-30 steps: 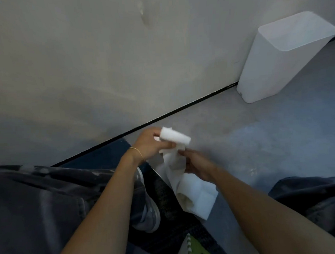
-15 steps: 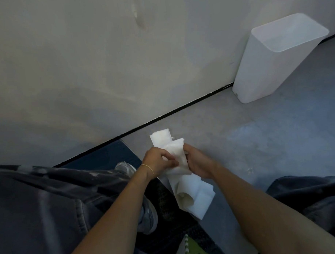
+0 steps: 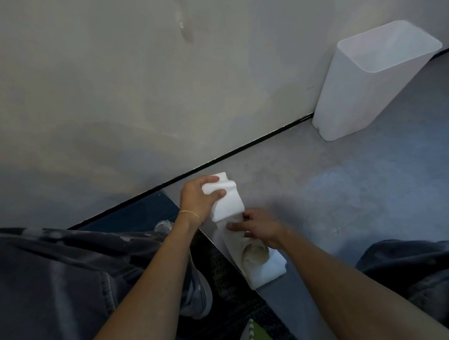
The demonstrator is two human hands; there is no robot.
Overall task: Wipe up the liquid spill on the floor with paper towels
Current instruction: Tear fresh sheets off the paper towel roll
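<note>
Room: we look down at a pale wall (image 3: 113, 84) that meets a grey floor (image 3: 359, 190) along a dark seam.
Bin: a white open-topped bin (image 3: 363, 93) stands against the wall, far right; we cannot tell what it holds.
Towels: the paper towels (image 3: 228, 204) hang above the floor, long axis running from the wall towards us and ending in a roll (image 3: 257, 255), core end up.
Hands: our left hand (image 3: 196, 198) grips the folded upper end; our right hand (image 3: 262, 227) pinches the strip lower down.

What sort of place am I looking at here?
Probably an indoor room or hallway: a plain off-white wall meets a smooth grey floor, a tall white plastic bin stands by the wall, and dark blue carpet begins alongside.
</note>
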